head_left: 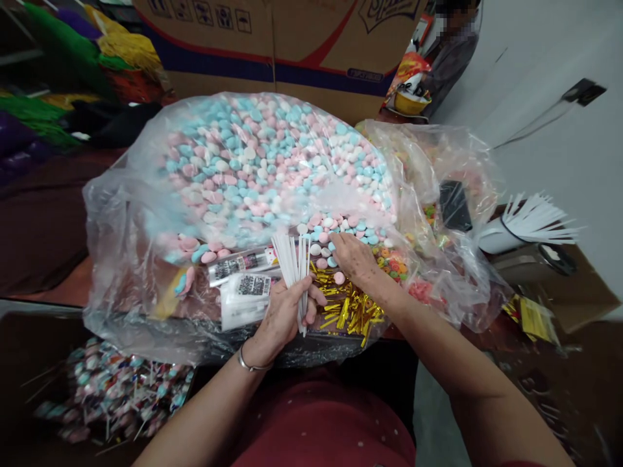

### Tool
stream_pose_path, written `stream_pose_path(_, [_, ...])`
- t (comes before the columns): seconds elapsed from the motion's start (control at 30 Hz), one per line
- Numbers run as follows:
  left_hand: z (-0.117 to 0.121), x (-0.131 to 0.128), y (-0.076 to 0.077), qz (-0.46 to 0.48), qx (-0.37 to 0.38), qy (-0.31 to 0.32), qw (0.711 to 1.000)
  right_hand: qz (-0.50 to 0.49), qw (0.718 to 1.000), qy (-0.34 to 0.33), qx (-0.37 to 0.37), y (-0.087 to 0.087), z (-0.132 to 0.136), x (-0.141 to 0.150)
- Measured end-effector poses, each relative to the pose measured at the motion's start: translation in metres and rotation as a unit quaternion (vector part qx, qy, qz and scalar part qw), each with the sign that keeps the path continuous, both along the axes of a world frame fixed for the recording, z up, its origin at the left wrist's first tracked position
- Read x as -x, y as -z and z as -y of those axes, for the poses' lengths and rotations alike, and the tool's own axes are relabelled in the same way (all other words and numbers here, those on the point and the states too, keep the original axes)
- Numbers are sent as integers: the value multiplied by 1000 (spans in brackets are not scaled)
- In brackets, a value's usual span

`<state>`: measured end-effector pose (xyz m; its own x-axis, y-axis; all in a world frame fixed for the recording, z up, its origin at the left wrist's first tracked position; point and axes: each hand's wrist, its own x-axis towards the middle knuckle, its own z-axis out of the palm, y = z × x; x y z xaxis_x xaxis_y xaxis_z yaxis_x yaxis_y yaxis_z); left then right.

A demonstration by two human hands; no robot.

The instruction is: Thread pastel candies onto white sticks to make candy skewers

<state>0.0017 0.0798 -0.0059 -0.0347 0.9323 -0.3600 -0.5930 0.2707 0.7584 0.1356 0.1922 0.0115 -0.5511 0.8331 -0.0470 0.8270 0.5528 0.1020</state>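
My left hand (292,298) is wrapped round a bunch of flat white sticks (291,256), which stand up out of the fist. To its right, my right hand (354,259) reaches down at the edge of the pink, blue and white candies (321,237), its fingertips among them and partly hidden. Gold twist ties (348,308) lie in a loose heap just below that hand. Beside my left hand are a clear plastic packet with a barcode label (250,288) and a second printed packet (238,264).
A large clear bag of candies (263,162) fills the table's middle. Bags of gummy rings (394,263) and a dark phone-like slab (455,204) lie right. More white sticks (540,220) stand far right. Finished-looking candy sticks (131,389) fill a box lower left. A person (452,58) is behind.
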Motion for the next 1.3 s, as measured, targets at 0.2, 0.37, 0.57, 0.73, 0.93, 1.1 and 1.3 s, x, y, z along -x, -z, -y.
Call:
stream_pose_path(0.2, [0,-1,1,-9,-3,-20,1000,30,997,-60,22,-9,-2,-11])
stream_pose_path(0.37, [0,0,-1,-6,-4,-33,999,56,994,-87,19,-16,-3,-14])
stream_pose_path(0.57, [0,-1,2,-20,5,-18,1000,-54,995,-70,54,-1,-9,-23])
stream_pose_path(0.73, [0,-2,0,-43,9,-20,999,-230,967,59,90,7,-18,-35])
stream_pose_path(0.93, [1,-1,2,-51,10,-19,998,-231,973,-18,15,23,-20,-32])
stream_pose_path(1.1, [2,0,3,-50,-13,-25,998,-190,972,-132,-35,35,-19,-31])
stream_pose_path(1.3, [3,1,3,-48,-15,-18,999,-98,978,-164,-77,30,-15,-31])
